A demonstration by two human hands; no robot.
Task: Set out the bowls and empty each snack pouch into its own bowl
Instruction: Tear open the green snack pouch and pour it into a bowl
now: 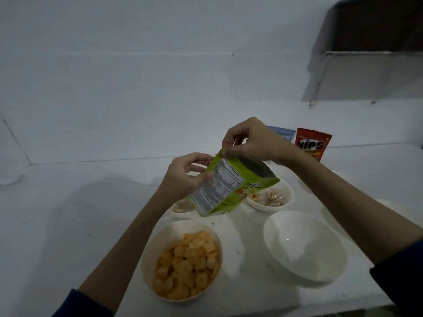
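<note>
Green pouch (231, 186) held tilted in the air above the bowls, pinched at its top edge by right hand (249, 143), gripped at the side by left hand (187, 177). Empty bowl (304, 245) open just below right; cracker bowl (182, 259) near the table's (68, 213) front edge.

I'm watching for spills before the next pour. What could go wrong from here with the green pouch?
1. Both hands, left hand and right hand, pinch the green pouch at its top in mid-air; a sudden tear could scatter snacks.
2. The pouch hangs over the filled far bowls, not the empty bowl, so contents might mix.
</note>
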